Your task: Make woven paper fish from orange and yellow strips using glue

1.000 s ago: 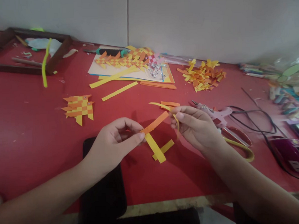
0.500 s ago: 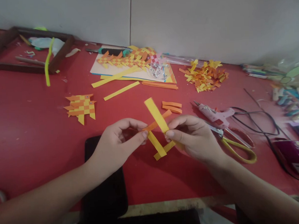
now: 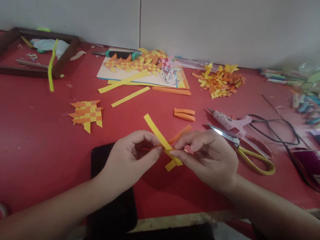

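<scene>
Between my hands, above the red table, yellow and orange paper strips cross each other. My left hand pinches an orange paper strip, mostly hidden by fingers and yellow paper. With thumb and forefinger, my right hand grips a yellow paper strip that slants up to the left. Another yellow strip shows below the fingertips. How the strips are joined is hidden. Two short orange strips lie just beyond my hands. To the left rest woven paper fish in orange and yellow.
Scissors and a pink glue gun with a black cord lie right of my hands. A black phone-like slab sits under my left forearm. Behind are a pile of paper scraps, more woven pieces and a wooden frame.
The yellow strip in my right hand has moved left and down across the orange strip. My hands have come closer together, and the scissor blades now show.
</scene>
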A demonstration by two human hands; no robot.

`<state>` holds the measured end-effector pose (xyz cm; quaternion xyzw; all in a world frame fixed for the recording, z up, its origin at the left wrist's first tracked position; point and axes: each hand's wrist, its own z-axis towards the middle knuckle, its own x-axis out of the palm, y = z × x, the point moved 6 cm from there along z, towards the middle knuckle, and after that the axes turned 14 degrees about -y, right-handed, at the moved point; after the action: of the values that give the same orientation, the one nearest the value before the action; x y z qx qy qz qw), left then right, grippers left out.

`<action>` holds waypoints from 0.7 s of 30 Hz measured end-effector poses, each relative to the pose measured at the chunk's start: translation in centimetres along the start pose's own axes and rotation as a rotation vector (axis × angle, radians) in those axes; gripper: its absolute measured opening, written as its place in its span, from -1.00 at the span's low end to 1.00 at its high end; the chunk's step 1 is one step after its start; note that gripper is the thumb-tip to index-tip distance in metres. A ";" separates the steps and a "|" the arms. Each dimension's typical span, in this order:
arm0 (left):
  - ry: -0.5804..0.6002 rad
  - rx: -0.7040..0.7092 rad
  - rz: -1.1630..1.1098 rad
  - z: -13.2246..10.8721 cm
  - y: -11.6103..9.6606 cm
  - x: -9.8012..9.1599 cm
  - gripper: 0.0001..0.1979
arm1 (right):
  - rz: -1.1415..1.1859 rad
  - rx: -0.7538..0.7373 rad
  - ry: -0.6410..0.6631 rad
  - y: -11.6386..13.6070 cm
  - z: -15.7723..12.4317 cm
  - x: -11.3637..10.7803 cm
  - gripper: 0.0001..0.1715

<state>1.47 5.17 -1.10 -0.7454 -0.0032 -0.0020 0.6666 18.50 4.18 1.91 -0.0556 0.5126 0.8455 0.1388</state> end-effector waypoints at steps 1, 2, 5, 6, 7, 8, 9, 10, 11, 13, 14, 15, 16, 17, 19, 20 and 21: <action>0.000 0.004 -0.002 0.0 0.0 0.0 -0.97 | -0.006 0.002 -0.008 0.0 0.0 -0.1 -0.63; 0.003 0.008 -0.002 0.0 -0.1 0.1 -0.97 | -0.011 -0.001 -0.018 0.0 0.0 -0.1 -0.63; 0.024 0.012 0.008 -0.1 -0.1 0.2 -0.98 | -0.021 -0.015 -0.027 -0.1 0.0 -0.1 -0.60; 0.032 0.009 0.010 -0.1 -0.1 0.3 -0.98 | -0.016 -0.017 -0.032 0.0 0.0 -0.1 -0.58; 0.038 0.003 0.012 -0.1 0.0 0.3 -0.99 | -0.004 -0.015 -0.040 0.0 0.1 -0.1 -0.57; 0.043 -0.006 0.014 -0.2 0.1 0.3 -0.99 | 0.015 -0.012 -0.051 0.1 0.1 0.0 -0.56; 0.048 -0.016 0.016 -0.2 0.1 0.4 -0.98 | 0.039 -0.004 -0.063 0.1 0.1 0.0 -0.54; 0.056 -0.025 0.017 -0.2 0.2 0.4 -0.97 | 0.068 0.006 -0.074 0.2 0.1 0.0 -0.52; 0.065 -0.031 0.016 -0.3 0.2 0.4 -0.95 | 0.093 0.021 -0.081 0.2 0.1 0.1 -0.50; 0.071 -0.031 0.012 -0.3 0.2 0.5 -0.92 | 0.121 0.045 -0.096 0.3 0.1 0.2 -0.45; 0.072 -0.024 0.013 -0.3 0.2 0.5 -0.91 | 0.123 0.057 -0.106 0.2 0.1 0.2 -0.44; 0.066 -0.016 0.016 -0.3 0.2 0.5 -0.92 | 0.116 0.065 -0.117 0.2 0.1 0.2 -0.44; 0.061 -0.008 0.022 -0.3 0.2 0.4 -0.93 | 0.103 0.064 -0.124 0.2 0.0 0.2 -0.44; 0.053 -0.003 0.031 -0.3 0.2 0.4 -0.94 | 0.084 0.060 -0.127 0.2 0.0 0.2 -0.44; 0.041 0.002 0.040 -0.3 0.3 0.4 -0.96 | 0.058 0.036 -0.124 0.1 0.0 0.3 -0.45; 0.038 0.005 0.039 -0.3 0.3 0.4 -0.96 | 0.060 0.013 -0.122 0.1 0.0 0.3 -0.45; 0.036 0.011 0.032 -0.2 0.3 0.4 -0.96 | 0.071 -0.013 -0.121 0.2 0.1 0.3 -0.45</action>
<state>1.88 4.91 -1.32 -0.7414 0.0206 -0.0049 0.6707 18.12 4.22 1.98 0.0129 0.4996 0.8549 0.1391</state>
